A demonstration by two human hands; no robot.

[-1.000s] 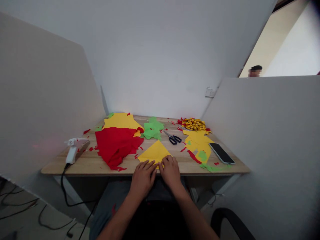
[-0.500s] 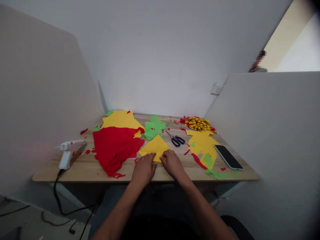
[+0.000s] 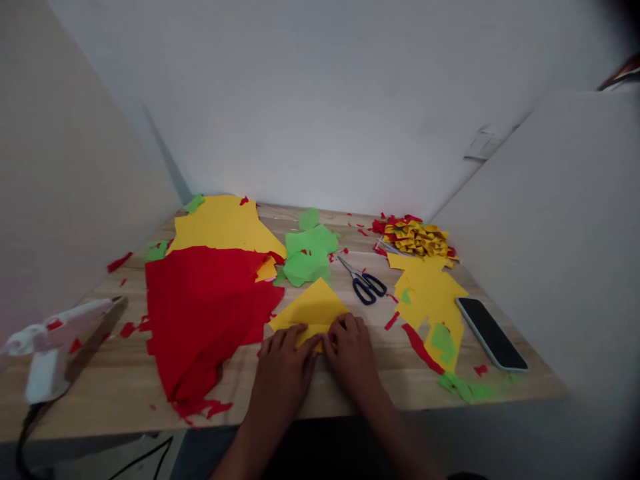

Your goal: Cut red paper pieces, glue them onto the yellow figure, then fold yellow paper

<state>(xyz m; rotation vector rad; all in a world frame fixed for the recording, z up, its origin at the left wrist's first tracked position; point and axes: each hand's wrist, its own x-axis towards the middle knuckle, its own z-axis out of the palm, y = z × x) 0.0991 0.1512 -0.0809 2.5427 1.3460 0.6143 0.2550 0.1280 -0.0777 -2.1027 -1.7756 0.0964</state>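
A square yellow felt-like sheet (image 3: pixel 314 303) lies cornerwise on the table, its near part folded up with a crease across it. My left hand (image 3: pixel 285 363) presses on its near left side, fingers bent and thumb on the near edge. On the near right side, my right hand (image 3: pixel 353 350) curls its fingers over the fold and pinches it, thumb close to the left thumb. Both hands partly hide the near corner. Scissors (image 3: pixel 364 280) with dark blue handles lie beyond my right hand. Green cut pieces (image 3: pixel 311 253) lie behind the sheet.
Left of my hands spreads a large red cloth (image 3: pixel 200 300), with a yellow sheet (image 3: pixel 220 223) behind. A white glue gun (image 3: pixel 50 353) stands at far left. Rightward are yellow offcuts (image 3: pixel 430 287), a gathered yellow-and-red bundle (image 3: pixel 417 238) and a phone (image 3: pixel 493 333). Partitions flank the table (image 3: pixel 390 393).
The view has come closer and tilted down. My hands have drawn together at the yellow sheet's near corner, and its near part is now folded up more.
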